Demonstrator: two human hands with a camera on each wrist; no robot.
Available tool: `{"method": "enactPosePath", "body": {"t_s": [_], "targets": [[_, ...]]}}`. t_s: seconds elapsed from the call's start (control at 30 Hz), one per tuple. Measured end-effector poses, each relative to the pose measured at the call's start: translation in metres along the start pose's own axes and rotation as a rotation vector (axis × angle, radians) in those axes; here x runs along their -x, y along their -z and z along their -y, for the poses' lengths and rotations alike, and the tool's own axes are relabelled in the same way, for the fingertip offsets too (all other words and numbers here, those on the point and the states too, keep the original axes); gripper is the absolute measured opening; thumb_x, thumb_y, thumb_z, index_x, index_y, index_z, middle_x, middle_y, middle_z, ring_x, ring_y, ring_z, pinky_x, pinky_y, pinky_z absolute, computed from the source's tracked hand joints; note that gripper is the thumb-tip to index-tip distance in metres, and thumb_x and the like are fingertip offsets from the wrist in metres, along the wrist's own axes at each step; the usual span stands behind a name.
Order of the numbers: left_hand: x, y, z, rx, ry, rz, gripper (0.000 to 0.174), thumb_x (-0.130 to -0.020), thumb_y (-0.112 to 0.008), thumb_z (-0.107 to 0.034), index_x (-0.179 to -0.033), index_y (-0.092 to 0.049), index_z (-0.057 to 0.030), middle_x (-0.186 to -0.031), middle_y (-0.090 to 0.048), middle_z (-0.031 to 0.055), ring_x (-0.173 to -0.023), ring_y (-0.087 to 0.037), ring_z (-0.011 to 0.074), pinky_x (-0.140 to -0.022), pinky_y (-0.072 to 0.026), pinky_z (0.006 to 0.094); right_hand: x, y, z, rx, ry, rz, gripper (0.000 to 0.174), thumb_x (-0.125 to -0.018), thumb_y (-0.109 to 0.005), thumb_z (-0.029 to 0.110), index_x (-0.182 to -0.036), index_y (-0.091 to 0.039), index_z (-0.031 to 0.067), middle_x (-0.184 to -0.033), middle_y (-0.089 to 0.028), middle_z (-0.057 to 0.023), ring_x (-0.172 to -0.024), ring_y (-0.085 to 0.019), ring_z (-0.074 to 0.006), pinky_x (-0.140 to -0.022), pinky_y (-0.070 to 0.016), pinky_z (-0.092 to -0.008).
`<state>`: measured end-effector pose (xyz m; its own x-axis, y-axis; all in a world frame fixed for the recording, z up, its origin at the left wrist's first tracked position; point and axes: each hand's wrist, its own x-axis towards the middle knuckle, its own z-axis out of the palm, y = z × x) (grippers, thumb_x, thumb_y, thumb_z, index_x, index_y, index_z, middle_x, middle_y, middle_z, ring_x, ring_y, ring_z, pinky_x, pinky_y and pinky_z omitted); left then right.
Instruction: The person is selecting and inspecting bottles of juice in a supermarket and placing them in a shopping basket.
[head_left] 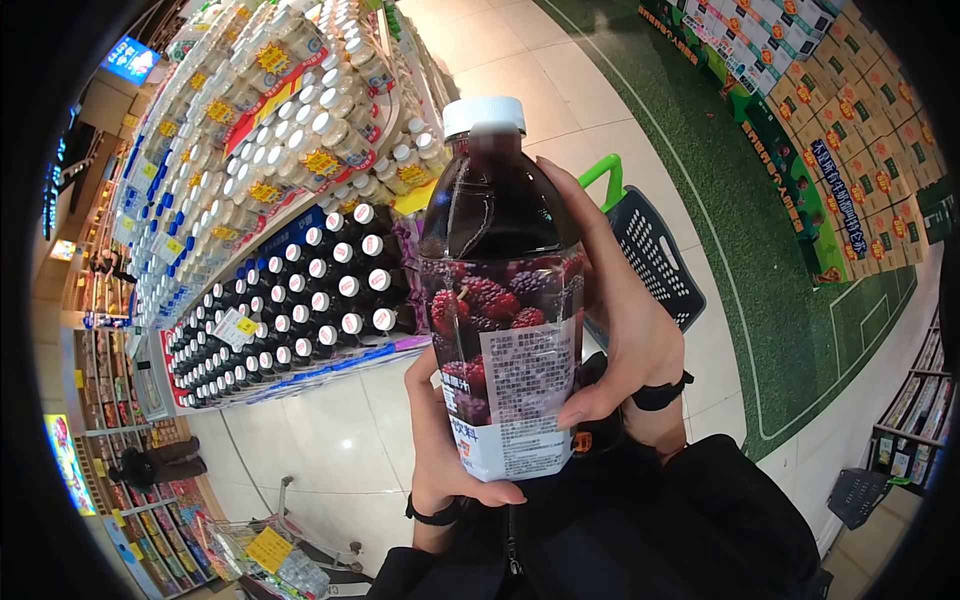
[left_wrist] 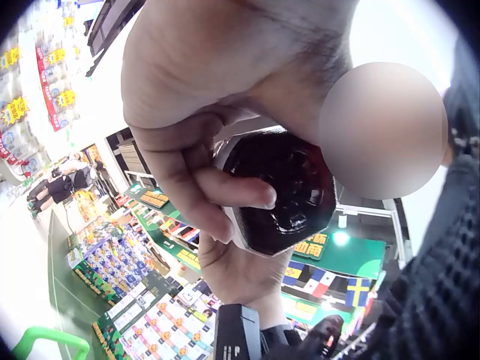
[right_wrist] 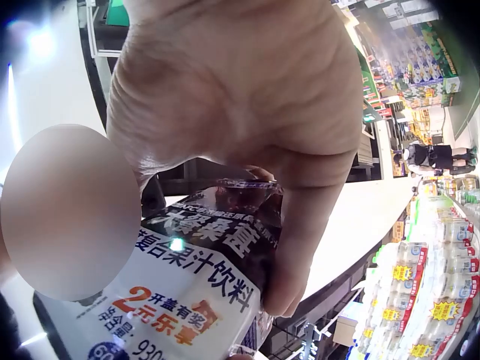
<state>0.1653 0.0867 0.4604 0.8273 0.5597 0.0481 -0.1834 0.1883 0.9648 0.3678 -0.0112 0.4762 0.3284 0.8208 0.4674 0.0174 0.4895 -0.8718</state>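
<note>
A large bottle of dark mulberry juice (head_left: 500,300) with a white cap stands nearly upright before my chest, its printed back label facing me. My right hand (head_left: 635,320) grips it from the right side, the thumb across the lower label. At the lower left, my left hand (head_left: 440,450) holds the bottle near its base, thumb along the front bottom edge. In the left wrist view the bottle's dark base (left_wrist: 300,187) shows, with fingers of the left hand (left_wrist: 210,97) curled against it. The right wrist view shows the white front label (right_wrist: 195,277) beneath my right hand (right_wrist: 240,90).
Dark bottles with white caps (head_left: 300,300) fill a display at left, with jars (head_left: 290,120) stacked behind. A green-handled basket (head_left: 655,255) is behind the right hand. A shopping cart (head_left: 270,550) stands lower left; cartons (head_left: 850,130) are stacked upper right. A person (right_wrist: 435,157) stands far off.
</note>
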Motion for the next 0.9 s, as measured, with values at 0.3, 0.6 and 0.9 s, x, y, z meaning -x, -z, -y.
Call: {"method": "enactPosePath", "body": {"t_s": [0.3, 0.6, 0.9], "targets": [[-0.0029, 0.0021, 0.0019, -0.006, -0.017, 0.037, 0.137, -0.04, -0.096, -0.044, -0.139, -0.015, 0.0029, -0.13, -0.044, 0.0214, -0.117, -0.052, 0.0288, -0.098, -0.0428, 0.0414, 0.0009, 0.0013, -0.0026, 0.014, 0.005, -0.001, 0.137, -0.05, -0.09, 0.015, -0.15, 0.004, 0.0062, -0.132, -0.045, -0.0204, -0.117, -0.053, -0.0263, -0.087, -0.0508, -0.0365], [-0.0027, 0.0036, 0.0046, -0.001, -0.008, 0.024, 0.138, -0.037, -0.096, -0.047, -0.139, -0.017, 0.0042, -0.131, -0.042, 0.0202, -0.118, -0.05, 0.0273, -0.1, -0.0399, 0.0396, 0.0009, -0.0075, -0.0099, 0.035, 0.079, -0.087, 0.147, -0.039, -0.094, 0.037, -0.146, -0.004, -0.0081, -0.149, -0.018, -0.0243, -0.138, -0.026, -0.0311, -0.112, -0.0211, -0.0388], [0.0021, 0.0057, 0.0035, -0.036, 0.014, 0.007, 0.138, -0.037, -0.095, -0.05, -0.137, -0.018, 0.0048, -0.13, -0.042, 0.0192, -0.118, -0.049, 0.0268, -0.1, -0.0388, 0.0397, 0.0018, -0.0035, -0.0008, 0.011, 0.015, 0.0, 0.135, -0.052, -0.09, 0.015, -0.149, 0.003, 0.0055, -0.132, -0.043, -0.0222, -0.118, -0.053, -0.0287, -0.087, -0.0508, -0.0365]]}}
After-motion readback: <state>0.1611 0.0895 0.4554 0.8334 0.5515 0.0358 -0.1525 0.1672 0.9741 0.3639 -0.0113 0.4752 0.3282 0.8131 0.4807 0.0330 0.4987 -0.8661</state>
